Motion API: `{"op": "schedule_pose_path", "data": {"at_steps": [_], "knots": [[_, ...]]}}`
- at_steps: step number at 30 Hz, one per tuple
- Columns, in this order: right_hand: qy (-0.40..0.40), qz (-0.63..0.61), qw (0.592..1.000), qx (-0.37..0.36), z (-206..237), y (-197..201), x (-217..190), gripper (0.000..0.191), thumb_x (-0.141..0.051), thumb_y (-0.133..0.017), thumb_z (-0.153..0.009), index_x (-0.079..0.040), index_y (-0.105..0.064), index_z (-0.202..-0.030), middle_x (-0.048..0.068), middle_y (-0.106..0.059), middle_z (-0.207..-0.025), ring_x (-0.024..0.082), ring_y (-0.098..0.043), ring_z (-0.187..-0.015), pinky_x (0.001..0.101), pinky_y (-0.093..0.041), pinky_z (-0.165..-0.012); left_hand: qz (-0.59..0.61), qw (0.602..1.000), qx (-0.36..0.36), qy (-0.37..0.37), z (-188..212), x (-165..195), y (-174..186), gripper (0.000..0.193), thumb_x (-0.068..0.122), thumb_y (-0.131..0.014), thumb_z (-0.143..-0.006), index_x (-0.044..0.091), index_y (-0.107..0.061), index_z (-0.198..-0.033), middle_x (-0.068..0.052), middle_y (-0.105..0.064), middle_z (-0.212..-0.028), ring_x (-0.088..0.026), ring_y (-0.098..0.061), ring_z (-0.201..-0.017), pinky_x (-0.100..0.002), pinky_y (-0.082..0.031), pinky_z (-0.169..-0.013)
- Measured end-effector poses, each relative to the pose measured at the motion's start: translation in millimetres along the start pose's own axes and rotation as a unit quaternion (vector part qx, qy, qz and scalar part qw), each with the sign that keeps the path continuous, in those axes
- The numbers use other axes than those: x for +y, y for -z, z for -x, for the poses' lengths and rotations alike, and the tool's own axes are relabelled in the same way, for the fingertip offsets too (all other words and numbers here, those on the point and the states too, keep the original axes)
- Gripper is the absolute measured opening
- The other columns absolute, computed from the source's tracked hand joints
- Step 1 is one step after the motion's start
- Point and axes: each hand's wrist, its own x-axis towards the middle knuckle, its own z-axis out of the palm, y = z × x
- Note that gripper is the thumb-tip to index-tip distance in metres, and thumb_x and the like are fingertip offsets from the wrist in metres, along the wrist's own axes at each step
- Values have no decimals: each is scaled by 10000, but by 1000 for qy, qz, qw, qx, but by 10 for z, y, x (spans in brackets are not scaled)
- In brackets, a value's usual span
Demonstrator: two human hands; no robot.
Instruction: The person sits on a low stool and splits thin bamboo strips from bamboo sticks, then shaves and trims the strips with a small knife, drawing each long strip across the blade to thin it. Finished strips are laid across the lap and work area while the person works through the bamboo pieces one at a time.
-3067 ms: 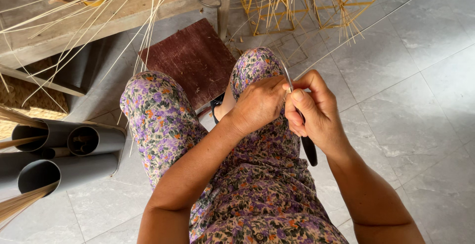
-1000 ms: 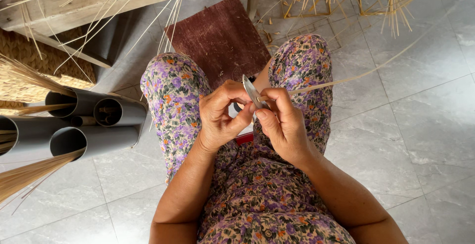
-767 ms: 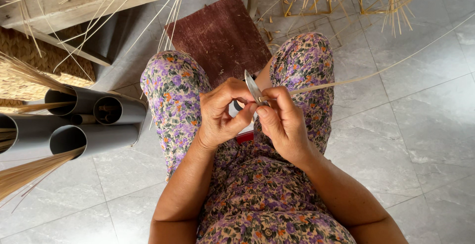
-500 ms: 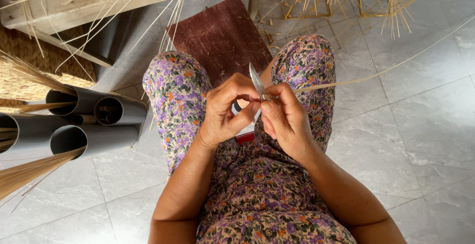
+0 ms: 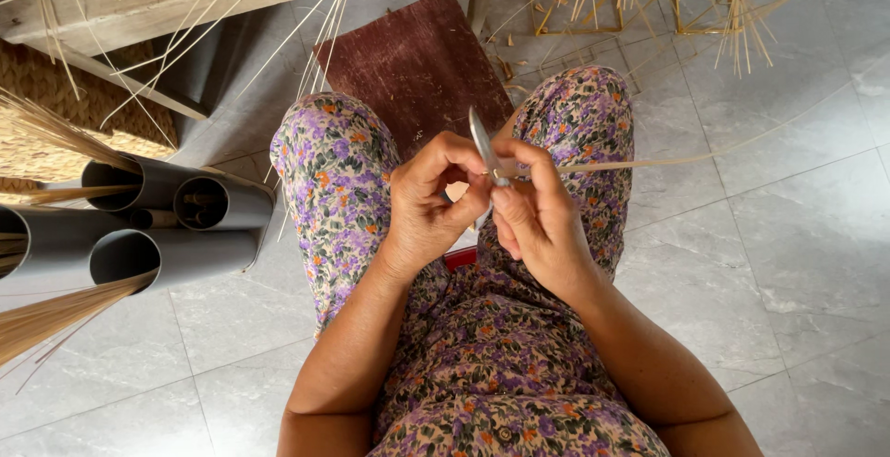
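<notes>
the grey tile floor (image 5: 760,262) carries it all. grey pipes (image 5: 158,225) lie at its left edge, with straw sticks poking out. a dark red board (image 5: 413,63) lies on the floor just past the knees in a flowery dress (image 5: 491,346). above the lap, the left hand (image 5: 431,202) is curled, fingers pressed together by the knife (image 5: 484,151). the right hand (image 5: 538,211) pinches the knife and a thin strip (image 5: 667,160), which runs off to the right.
</notes>
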Motion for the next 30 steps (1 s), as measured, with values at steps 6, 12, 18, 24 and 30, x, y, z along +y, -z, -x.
{"op": "schedule_pose_path", "data": {"at_steps": [6,12,18,24,30], "knots": [[38,79,996,19,71,-49,42,552,-203,-559,-1103,-90,-324,-1590,-6,-573,-762,19,-454,-611,204,-376,-541,123,989,54,57,60,-102,71,175,-137,-619,-970,21,-600,-1043,-15,-623,-1055,-63,-640,-928,-241,-585,-830],[125,142,980,56,32,-116,87,449,-159,-565,-1151,-94,-384,-1558,29,-694,-954,34,-573,-773,206,-481,-679,145,983,80,76,91,-125,39,144,-121,-587,-1013,16,-599,-1055,-22,-634,-1061,-56,-619,-923,-215,-542,-821],[52,106,991,63,-23,-123,113,384,-144,-591,-1085,-83,-457,-1440,1,-677,-838,21,-522,-626,212,-438,-551,134,986,92,47,69,-105,38,132,-125,-598,-1007,-3,-596,-1057,-32,-618,-1092,-62,-607,-941,-217,-534,-836],[69,94,988,100,-135,-121,114,221,-106,-566,-1138,-58,-562,-1354,44,-680,-876,67,-526,-634,235,-438,-535,52,997,57,-32,130,5,-59,130,-110,-627,-995,-11,-589,-1070,-58,-622,-1117,-82,-629,-936,-227,-579,-844],[138,133,979,64,-104,-70,79,498,-19,-574,-1067,-19,-306,-1487,34,-705,-962,85,-674,-821,227,-542,-700,30,996,83,34,65,104,-12,129,-83,-641,-979,20,-586,-1033,-55,-659,-1052,-84,-699,-934,-262,-623,-848]]}}
